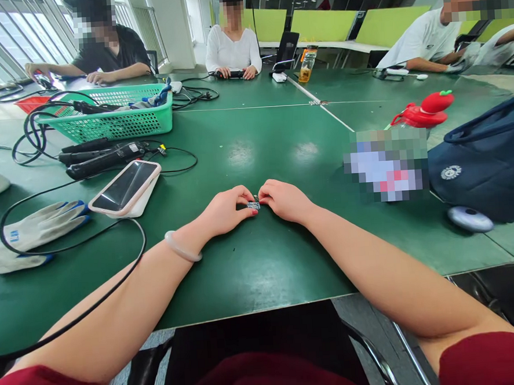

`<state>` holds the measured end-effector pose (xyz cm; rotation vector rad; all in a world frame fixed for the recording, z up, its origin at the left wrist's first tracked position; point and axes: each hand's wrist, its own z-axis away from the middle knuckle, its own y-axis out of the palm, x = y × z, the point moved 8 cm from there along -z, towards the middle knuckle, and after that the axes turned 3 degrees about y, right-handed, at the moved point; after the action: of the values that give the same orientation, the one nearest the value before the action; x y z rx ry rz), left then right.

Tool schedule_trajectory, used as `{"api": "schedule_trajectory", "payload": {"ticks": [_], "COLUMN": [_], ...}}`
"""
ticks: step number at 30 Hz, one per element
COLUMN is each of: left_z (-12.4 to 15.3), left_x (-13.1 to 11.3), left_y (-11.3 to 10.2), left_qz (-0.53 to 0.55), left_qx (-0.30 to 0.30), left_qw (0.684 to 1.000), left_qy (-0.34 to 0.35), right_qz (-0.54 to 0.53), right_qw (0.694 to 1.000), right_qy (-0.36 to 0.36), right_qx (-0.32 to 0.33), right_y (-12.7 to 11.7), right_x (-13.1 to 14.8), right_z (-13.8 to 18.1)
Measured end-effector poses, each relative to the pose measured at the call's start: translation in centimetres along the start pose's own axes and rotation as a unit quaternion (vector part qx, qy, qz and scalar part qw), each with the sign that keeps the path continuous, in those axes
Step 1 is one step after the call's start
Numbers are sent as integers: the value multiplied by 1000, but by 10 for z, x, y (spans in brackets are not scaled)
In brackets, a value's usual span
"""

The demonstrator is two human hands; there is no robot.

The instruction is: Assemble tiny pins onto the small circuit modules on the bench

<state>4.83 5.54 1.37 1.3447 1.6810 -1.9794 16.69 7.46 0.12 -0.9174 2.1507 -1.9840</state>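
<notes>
A small rectangular piece (253, 205) with a blue-grey and white pattern, perhaps a little circuit board, sits between the thumb and fingers of my left hand (228, 210). That hand is closed in a pinch, with a pale bangle on its wrist. My right hand (284, 200) is closed too, its fingertips meeting the right end of the piece. A thin bit of something shows between the two hands, too small to name. Both hands rest low over the green table (262, 273), near its front edge.
Left of my hands lie a phone (126, 188), work gloves (33, 232), black handheld devices (107, 158) and a loose cable (140, 246) that crosses before my left arm. Behind them is a green basket (118, 128). A dark blue bag (490, 161) stands right. Several people sit around the table.
</notes>
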Motion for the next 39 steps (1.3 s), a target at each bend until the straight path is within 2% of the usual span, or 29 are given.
{"api": "schedule_trajectory", "payload": {"ticks": [3, 9, 20, 25, 32, 39], "left_z": [0, -2, -3, -3, -2, -2], "left_x": [3, 10, 11, 17, 12, 8], "left_y": [-1, -10, -11, -12, -9, -8], "left_qz": [8, 9, 2, -3, 12, 27], "left_qx": [-8, -64, -72, -81, -63, -58], "left_qw": [1000, 998, 997, 996, 998, 998], "left_qy": [-9, -8, -12, -24, -20, 6], "right_qz": [2, -44, -65, -61, -135, -118], "right_qw": [1000, 999, 997, 998, 982, 980], "right_qy": [-2, 3, 15, -7, -69, -115], "right_qx": [0, -1, -28, -34, -113, -112], "right_y": [0, -4, -7, -5, -24, -24], "right_x": [-1, -1, 1, 5, 19, 30], "right_z": [0, 2, 2, 2, 10, 13]}}
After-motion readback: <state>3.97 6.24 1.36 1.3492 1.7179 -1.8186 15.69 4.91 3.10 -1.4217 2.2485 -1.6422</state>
